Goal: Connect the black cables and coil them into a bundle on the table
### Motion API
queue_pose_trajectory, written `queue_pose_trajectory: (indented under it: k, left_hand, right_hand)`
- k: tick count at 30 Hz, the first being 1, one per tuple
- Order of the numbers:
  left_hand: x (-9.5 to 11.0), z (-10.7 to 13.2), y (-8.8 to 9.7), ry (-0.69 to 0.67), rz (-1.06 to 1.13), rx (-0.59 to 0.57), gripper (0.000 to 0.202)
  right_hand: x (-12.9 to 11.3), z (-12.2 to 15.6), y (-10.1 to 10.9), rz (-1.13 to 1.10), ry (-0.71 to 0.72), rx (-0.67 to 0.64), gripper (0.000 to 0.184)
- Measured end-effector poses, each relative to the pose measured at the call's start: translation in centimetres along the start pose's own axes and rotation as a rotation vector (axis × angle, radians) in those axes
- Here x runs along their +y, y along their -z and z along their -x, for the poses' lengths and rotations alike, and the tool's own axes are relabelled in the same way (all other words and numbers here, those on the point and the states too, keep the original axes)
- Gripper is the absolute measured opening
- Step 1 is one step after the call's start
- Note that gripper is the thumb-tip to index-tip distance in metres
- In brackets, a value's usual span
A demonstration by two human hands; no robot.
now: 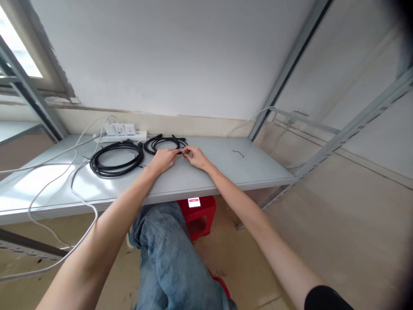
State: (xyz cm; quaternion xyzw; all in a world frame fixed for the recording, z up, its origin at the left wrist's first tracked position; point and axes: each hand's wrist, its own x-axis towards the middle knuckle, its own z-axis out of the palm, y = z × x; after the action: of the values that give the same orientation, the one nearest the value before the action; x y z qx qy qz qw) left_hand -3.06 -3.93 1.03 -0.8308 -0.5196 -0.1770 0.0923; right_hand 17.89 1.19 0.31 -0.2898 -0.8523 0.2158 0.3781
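Note:
A smaller coil of black cable (160,143) lies on the grey shelf top (206,174), by the wall. At its near right side my left hand (165,159) is closed on the cable, palm down. My right hand (196,157) meets it there, with thumb and finger pinched at a small dark piece. Whether that piece is cable or a thin tie is too small to make out. Left of my hands rests a larger coil of black cable (116,173). A short black twist tie (238,153) lies apart on the right.
A white power strip (138,136) with white plug adapters (119,128) stands against the wall. Loose white cables (84,199) trail over the shelf's left front edge. Metal posts (287,69) frame the shelf. Below, a phone (194,202) sits on a red stool (206,211).

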Motion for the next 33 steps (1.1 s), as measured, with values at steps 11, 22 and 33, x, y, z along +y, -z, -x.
queue_pose_trajectory:
  k: [11, 22, 33]
  left_hand:
    - [0.1, 0.1, -0.1, -0.018, 0.003, -0.002, 0.045]
    - [0.0, 0.1, 0.1, -0.002, 0.026, -0.023, 0.042]
    - [0.1, 0.0, 0.0, -0.024, 0.036, -0.015, 0.040]
  right_hand:
    - [-1.4, 0.6, 0.1, 0.581, 0.150, -0.062, 0.021]
    - [-3.4, 0.9, -0.4, 0.775, 0.089, -0.134, 0.031]
    - [-2.1, -0.2, -0.9, 0.067, -0.233, -0.086, 0.042]
